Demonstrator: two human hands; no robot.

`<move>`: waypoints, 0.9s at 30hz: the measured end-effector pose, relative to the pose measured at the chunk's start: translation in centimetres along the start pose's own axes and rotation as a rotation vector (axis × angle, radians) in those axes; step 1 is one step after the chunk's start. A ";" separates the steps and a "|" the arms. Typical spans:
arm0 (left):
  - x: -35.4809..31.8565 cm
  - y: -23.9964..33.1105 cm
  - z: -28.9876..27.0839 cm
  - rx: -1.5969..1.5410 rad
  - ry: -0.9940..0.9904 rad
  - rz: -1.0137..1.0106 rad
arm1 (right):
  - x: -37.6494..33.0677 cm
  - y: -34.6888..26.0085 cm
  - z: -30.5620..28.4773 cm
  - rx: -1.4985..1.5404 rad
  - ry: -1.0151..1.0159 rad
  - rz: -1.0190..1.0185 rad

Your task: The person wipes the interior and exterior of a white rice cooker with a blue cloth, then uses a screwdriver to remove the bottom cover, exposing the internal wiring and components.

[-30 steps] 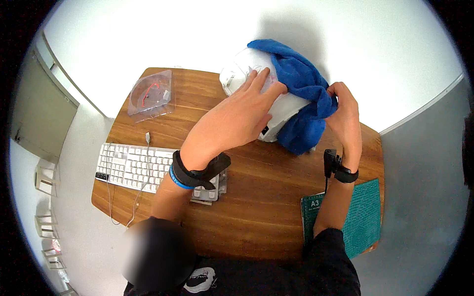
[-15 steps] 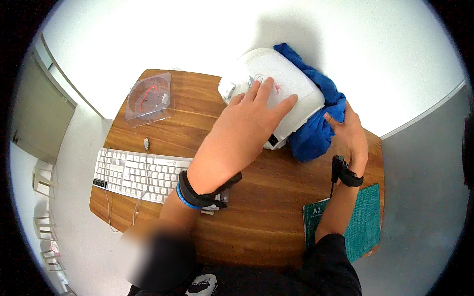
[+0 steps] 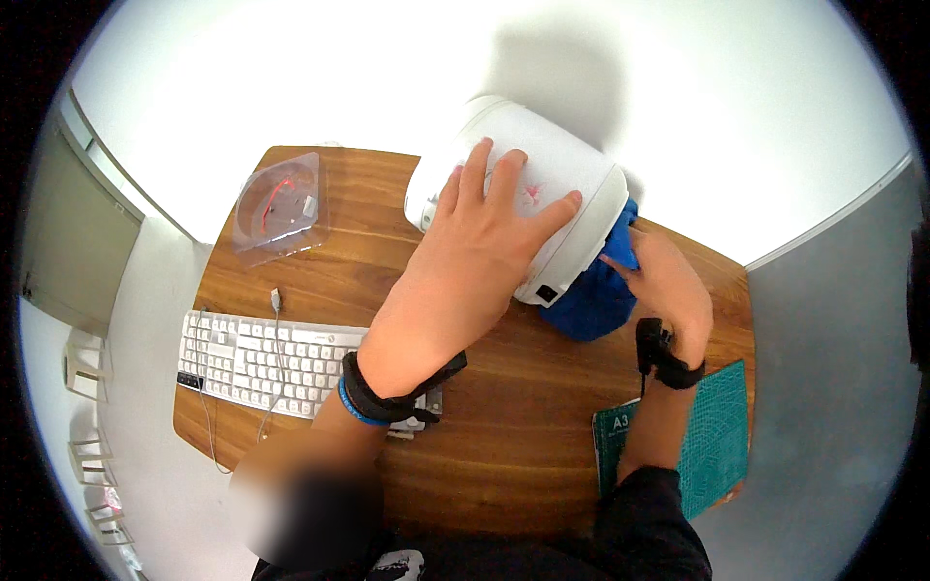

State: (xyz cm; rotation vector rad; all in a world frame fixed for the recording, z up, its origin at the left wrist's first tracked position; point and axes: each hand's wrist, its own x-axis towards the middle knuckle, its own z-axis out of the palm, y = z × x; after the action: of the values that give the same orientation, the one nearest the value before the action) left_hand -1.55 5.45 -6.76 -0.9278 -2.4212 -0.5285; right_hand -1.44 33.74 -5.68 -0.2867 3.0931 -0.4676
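We see a white, boxy case (image 3: 562,160) with rounded corners in the upper middle of the frame, turned at a slant. Its pale top panel bears a small pinkish-red mark (image 3: 531,195) and is partly hidden from us; a black square (image 3: 547,292) sits at its lower corner. Along its lower-right side, right of centre, we find a crumpled, deep-blue cloth (image 3: 591,302), bunched against the case.
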 end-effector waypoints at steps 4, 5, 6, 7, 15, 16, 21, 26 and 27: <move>0.1 0.0 0.1 0.000 -0.077 -0.028 | -2.7 -1.5 -2.5 0.207 0.179 -0.171; 0.1 0.1 0.3 0.027 -0.070 -0.022 | -2.9 -1.7 -2.7 0.212 0.188 -0.179; 0.1 0.2 0.5 0.054 -0.063 -0.017 | -3.0 -1.8 -2.8 0.217 0.195 -0.188; 0.1 0.2 0.7 0.081 -0.056 -0.013 | -2.9 -1.8 -2.8 0.223 0.202 -0.198; 0.4 0.5 0.2 0.097 -0.081 -0.008 | -0.1 0.8 1.7 0.182 0.074 -0.121; 0.4 0.6 0.1 0.095 -0.081 -0.007 | 0.4 1.0 2.2 0.162 0.030 -0.101; 0.5 0.6 -0.4 0.088 -0.127 -0.026 | 1.2 1.2 2.2 0.115 -0.090 -0.107; 0.2 0.6 -0.7 0.082 -0.112 -0.026 | -1.4 -0.9 -1.8 0.179 -0.098 -0.135; 0.1 0.6 -0.6 0.078 -0.104 -0.023 | -2.1 -1.5 -2.4 0.225 -0.047 -0.177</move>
State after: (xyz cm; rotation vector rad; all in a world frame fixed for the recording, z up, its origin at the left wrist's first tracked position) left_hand -1.04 5.63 -6.08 -0.9168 -2.5284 -0.4004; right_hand 0.84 33.43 -3.02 -0.5608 2.9454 -0.7929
